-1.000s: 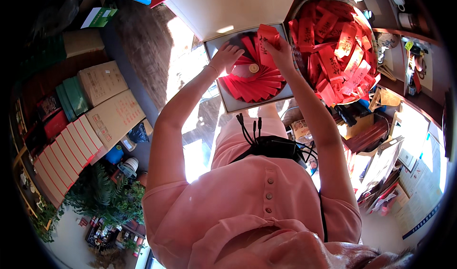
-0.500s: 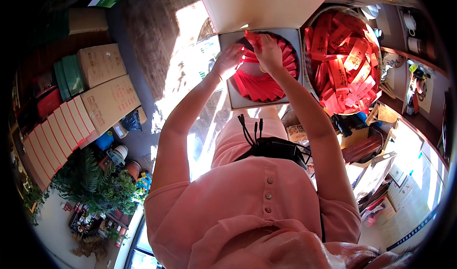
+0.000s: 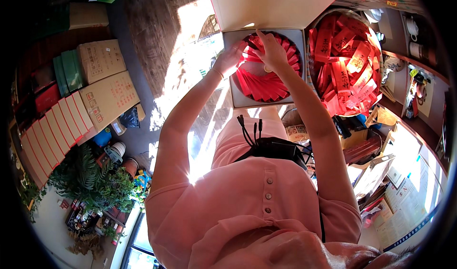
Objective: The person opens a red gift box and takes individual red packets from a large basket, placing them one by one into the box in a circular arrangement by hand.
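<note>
Two digits of the right hand [image 3: 272, 54], thumb and forefinger, stand apart over flat red packets [image 3: 259, 85] fanned in a ring inside a square, grey-lined box [image 3: 237, 100]. The left hand [image 3: 231, 59] is at the ring's left side; whether it grips anything, I cannot tell. Beside the box, a round basket [image 3: 310, 80] brims with glossy red packets [image 3: 342, 73] bearing dark characters.

Hard sunlight is spread unevenly: patches of the wooden floor [image 3: 193, 16] and parts of the papers [image 3: 404, 207] at the right are bleached white. A starburst of glare is seen beside the left sleeve [image 3: 165, 192], and the left hand [image 3: 229, 60] is partly overexposed. The upper left is sunk in shadow. Straight edges are curved, and the picture's rim is blackened.
</note>
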{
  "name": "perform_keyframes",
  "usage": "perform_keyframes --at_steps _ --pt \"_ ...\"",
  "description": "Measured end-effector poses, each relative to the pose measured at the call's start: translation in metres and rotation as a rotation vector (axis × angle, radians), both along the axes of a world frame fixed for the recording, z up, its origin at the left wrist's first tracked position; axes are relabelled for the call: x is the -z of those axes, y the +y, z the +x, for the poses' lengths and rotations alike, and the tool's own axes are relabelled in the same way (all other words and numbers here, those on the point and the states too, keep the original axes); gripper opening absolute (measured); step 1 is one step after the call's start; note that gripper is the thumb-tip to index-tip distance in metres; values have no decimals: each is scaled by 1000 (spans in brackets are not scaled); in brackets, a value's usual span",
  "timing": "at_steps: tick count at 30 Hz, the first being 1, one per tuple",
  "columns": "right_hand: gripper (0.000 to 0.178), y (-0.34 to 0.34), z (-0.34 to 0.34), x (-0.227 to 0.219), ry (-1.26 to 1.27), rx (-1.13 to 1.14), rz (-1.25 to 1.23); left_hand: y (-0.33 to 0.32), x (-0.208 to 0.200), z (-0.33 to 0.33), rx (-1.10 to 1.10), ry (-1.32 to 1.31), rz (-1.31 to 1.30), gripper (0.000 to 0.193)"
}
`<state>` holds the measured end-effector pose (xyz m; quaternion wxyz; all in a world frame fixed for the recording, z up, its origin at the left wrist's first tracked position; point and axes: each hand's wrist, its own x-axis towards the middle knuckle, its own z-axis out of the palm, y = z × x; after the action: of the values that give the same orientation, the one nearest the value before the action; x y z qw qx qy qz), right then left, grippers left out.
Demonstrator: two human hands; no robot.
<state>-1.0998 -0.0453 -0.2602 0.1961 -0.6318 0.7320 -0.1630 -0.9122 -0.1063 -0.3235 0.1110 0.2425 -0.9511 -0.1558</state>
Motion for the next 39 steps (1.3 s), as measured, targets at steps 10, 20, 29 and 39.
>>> perform_keyframes --at_steps 10,20,29,39 --pt "44 13 -3 18 -63 33 -2 -7 -28 -14 -8 -170 217 72" --pt "46 77 -16 18 98 -235 -195 -2 -14 -6 75 -158 97 66" --pt "52 88 -14 17 3 -109 -100 -15 -12 -25 277 -337 -434 66" --pt "48 110 -65 -9 -12 261 -259 -15 -6 -32 230 -141 -198 71"
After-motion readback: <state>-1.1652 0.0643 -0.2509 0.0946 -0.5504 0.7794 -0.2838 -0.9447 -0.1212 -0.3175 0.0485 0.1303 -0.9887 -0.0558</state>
